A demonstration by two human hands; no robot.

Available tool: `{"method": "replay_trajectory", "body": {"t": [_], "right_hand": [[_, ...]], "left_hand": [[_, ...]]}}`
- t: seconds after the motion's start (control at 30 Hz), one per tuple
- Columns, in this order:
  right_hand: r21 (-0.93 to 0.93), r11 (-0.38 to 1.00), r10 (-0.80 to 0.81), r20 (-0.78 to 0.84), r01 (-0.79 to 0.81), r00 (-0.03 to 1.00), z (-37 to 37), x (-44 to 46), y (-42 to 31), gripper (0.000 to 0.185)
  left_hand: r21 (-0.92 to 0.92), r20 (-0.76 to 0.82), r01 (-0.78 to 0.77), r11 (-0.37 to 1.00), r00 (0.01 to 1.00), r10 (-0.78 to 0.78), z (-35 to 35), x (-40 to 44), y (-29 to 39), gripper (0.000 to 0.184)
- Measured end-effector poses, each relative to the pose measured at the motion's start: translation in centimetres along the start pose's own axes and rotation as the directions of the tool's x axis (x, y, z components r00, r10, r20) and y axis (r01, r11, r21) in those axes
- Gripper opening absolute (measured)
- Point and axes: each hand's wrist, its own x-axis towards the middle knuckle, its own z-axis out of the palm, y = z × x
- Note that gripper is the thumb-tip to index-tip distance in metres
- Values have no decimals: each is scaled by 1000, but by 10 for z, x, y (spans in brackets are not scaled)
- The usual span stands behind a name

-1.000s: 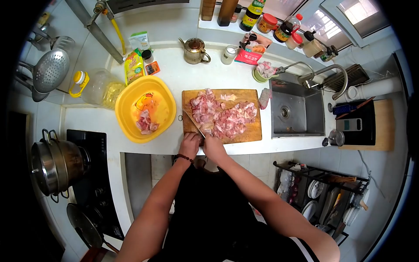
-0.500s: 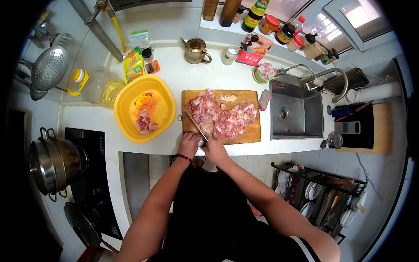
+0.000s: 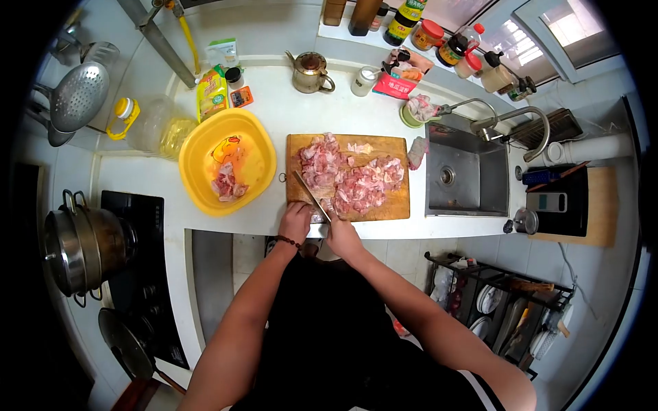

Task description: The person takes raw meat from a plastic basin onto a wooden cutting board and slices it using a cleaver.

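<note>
My right hand [image 3: 345, 238] is closed round the handle of a kitchen knife [image 3: 312, 194], whose blade slants up and left over the wooden cutting board [image 3: 391, 212]. At the board's front edge my left hand [image 3: 295, 221] is closed, fingers curled down on a piece of raw meat [image 3: 317, 216], mostly hidden by the fingers and the blade. Beyond the knife lie two heaps of chopped raw meat, one on the left [image 3: 321, 163] and a larger one on the right [image 3: 367, 188]. A small pale scrap [image 3: 360, 148] sits near the back.
Left of the board stands a yellow basin [image 3: 195, 195] with some raw meat [image 3: 227, 183] inside. An oil jug [image 3: 154, 127] is behind it. A teapot [image 3: 310, 72] and glass jar [image 3: 364, 82] stand at the back. The sink [image 3: 473, 198] is at right, the stove [image 3: 140, 274] at left.
The view has shifted slightly. The knife and both hands keep nearly the same place at the board's front edge, with the left hand a little higher on the board. The meat heaps look unchanged.
</note>
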Motion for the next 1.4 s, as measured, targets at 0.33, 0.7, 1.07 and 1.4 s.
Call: {"method": "replay_trajectory", "body": {"t": [0.33, 0.7, 1.07, 1.4], "right_hand": [[-32, 999, -9, 13, 9, 1000, -1, -1, 9, 48], [-30, 1000, 7, -24, -8, 1000, -4, -11, -1, 37], [-8, 1000, -24, -74, 24, 997, 0, -9, 4, 30], [20, 998, 54, -65, -53, 996, 1, 0, -12, 31]], "left_hand": [[0, 32, 141, 990, 990, -141, -13, 2, 10, 12], [21, 49, 170, 985, 984, -170, -15, 5, 7, 13], [63, 99, 215, 975, 970, -221, -17, 7, 4, 14], [122, 298, 213, 969, 924, -241, -6, 22, -7, 39]]}}
